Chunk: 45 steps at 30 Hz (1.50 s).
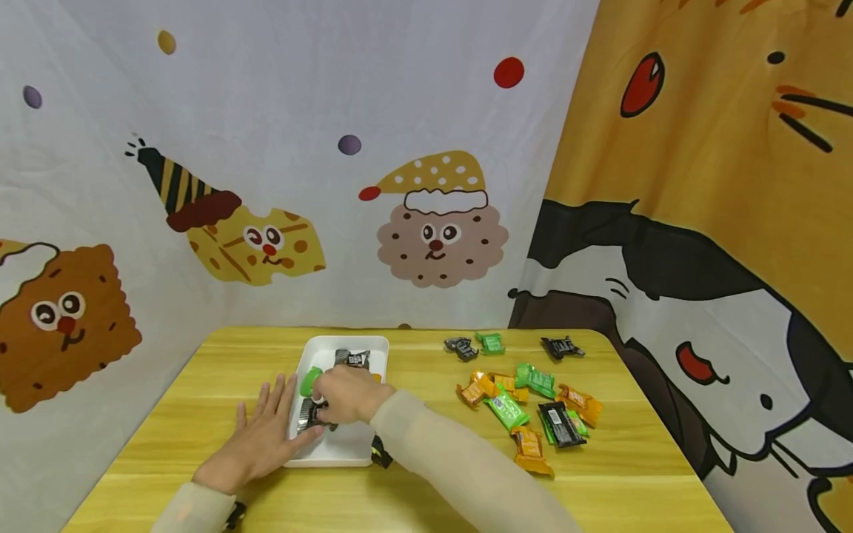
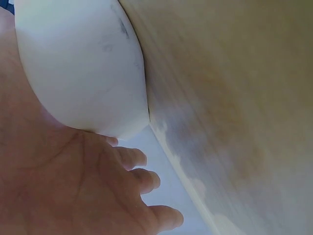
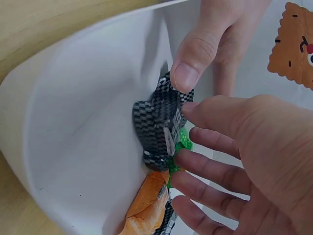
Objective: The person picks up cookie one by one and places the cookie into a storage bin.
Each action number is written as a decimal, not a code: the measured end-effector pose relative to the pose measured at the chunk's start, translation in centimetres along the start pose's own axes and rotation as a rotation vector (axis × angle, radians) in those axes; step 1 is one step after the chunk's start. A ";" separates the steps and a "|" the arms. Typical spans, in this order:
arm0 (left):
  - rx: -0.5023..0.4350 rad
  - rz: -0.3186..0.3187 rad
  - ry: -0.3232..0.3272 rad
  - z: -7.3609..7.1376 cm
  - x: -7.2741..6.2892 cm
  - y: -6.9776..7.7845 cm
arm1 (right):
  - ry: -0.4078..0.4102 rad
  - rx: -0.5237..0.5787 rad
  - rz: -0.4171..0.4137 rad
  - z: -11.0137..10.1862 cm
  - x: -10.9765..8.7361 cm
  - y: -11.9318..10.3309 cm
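Observation:
A white tray (image 1: 338,453) stands on the table and holds several small wrapped packets. My left hand (image 1: 256,443) lies along its left side, fingers straight and thumb over the rim. The left wrist view shows that palm (image 2: 73,181) against the tray's outer wall (image 2: 93,63). Inside the tray my right hand (image 1: 349,396) reaches down, its fingers loosely bent. Its fingertips are right at a black checked packet (image 3: 159,122) and a green packet (image 3: 184,140) partly behind it. An orange packet (image 3: 145,198) lies beside them. Another black packet (image 1: 358,359) sits near the tray's far end.
Right of the tray, several orange, green and black packets lie loose on the wooden table (image 1: 426,503), among them an orange one (image 1: 531,450) and a black one (image 1: 562,424). Farther back are more black packets (image 1: 562,347). A printed curtain (image 1: 426,89) hangs behind the table.

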<state>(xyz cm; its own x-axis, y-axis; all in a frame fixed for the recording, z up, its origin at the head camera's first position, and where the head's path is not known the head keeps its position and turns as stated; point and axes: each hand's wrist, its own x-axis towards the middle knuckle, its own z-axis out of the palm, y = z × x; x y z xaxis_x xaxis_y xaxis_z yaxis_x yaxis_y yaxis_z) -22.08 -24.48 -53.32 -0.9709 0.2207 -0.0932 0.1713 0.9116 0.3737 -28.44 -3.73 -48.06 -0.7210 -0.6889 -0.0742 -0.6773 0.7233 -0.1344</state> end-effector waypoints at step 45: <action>0.022 -0.022 0.024 0.0 0.0 0.4 | 0.195 0.004 -0.090 -0.7 -6.4 6.3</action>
<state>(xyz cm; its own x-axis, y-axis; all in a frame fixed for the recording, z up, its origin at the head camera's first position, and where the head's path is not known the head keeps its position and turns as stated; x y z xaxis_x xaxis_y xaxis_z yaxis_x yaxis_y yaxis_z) -22.00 -24.09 -53.17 -0.9782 0.1921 -0.0794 0.1528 0.9236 0.3515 -28.20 5.31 -47.75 -0.6724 -0.7285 0.1312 -0.7401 0.6586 -0.1360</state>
